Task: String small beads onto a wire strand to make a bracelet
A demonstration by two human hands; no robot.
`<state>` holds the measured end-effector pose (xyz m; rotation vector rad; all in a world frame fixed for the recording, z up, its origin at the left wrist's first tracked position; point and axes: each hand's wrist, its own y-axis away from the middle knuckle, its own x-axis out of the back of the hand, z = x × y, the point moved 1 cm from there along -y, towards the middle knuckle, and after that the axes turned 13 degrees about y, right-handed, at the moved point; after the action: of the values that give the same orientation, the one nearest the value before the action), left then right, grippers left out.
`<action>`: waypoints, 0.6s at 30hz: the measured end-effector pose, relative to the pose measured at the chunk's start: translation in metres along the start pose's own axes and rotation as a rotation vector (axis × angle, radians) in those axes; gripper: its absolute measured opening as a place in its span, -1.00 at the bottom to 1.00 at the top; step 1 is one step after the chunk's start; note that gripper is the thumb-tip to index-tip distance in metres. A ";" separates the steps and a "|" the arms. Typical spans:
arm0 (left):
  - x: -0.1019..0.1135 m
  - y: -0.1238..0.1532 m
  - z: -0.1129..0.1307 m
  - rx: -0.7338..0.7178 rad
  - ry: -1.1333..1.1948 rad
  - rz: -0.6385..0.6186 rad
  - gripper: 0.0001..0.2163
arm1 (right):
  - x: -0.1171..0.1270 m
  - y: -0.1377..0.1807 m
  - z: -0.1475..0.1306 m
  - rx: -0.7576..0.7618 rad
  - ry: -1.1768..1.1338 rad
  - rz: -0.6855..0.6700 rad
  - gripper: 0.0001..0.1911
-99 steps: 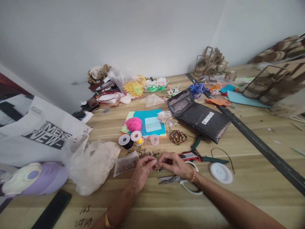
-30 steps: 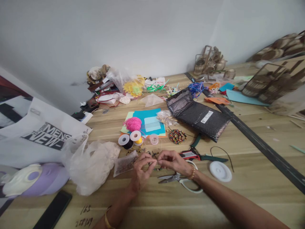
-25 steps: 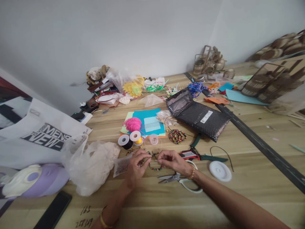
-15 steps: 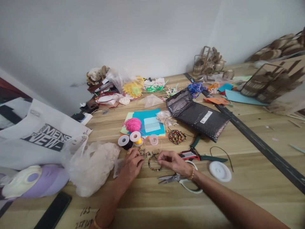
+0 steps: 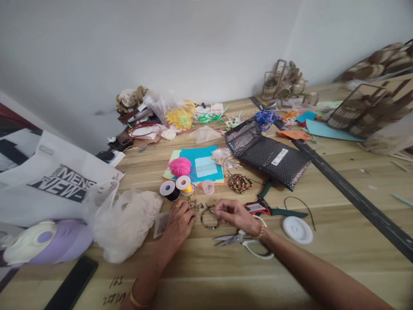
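My right hand (image 5: 235, 213) pinches the end of a thin cord, from which a short loop of coloured beads (image 5: 208, 221) hangs onto the wooden table (image 5: 226, 275). My left hand (image 5: 178, 223) rests palm down over a small clear bag of beads (image 5: 160, 223), its fingertips curled at loose beads (image 5: 195, 207) lying by the spools. What those fingertips hold, if anything, is hidden. White-handled scissors (image 5: 243, 242) lie under my right wrist.
Black and yellow thread spools (image 5: 177, 187), pink yarn (image 5: 180, 166), a beaded bracelet pile (image 5: 240, 183), pliers (image 5: 274, 210), a white lid (image 5: 297, 229), a black mailer (image 5: 267, 155). A white plastic bag (image 5: 122, 221) and a phone (image 5: 71, 284) sit left. Wicker baskets stand at the back right.
My left hand let go of the cord it shared with the right hand and dropped left onto the bead bag and loose beads. The beaded loop now hangs from my right hand alone.
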<state>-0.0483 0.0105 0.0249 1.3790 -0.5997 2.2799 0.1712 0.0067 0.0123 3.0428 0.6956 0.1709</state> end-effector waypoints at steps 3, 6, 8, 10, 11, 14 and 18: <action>0.000 0.000 0.000 -0.009 0.005 -0.001 -0.88 | -0.001 -0.001 0.000 -0.019 -0.029 -0.004 -0.56; 0.000 0.001 -0.001 -0.021 0.004 0.005 -0.88 | -0.002 -0.001 0.003 -0.043 -0.051 0.045 -0.54; 0.001 0.002 -0.001 -0.022 -0.003 -0.011 -0.88 | -0.002 -0.002 0.006 -0.035 -0.023 0.114 -0.54; 0.003 0.002 -0.001 -0.015 -0.015 -0.034 -0.88 | -0.002 -0.002 0.008 -0.024 0.032 0.181 -0.55; 0.003 0.002 -0.001 -0.012 -0.021 -0.041 -0.87 | -0.002 -0.002 0.009 -0.022 0.058 0.202 -0.56; 0.005 0.002 0.000 -0.015 -0.028 -0.049 -0.87 | -0.003 -0.002 0.010 -0.015 0.103 0.227 -0.57; 0.005 0.002 0.000 -0.020 -0.031 -0.065 -0.86 | -0.003 -0.002 0.011 -0.009 0.114 0.225 -0.58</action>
<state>-0.0516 0.0094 0.0293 1.4061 -0.5776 2.1994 0.1685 0.0069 0.0009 3.1149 0.3529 0.3520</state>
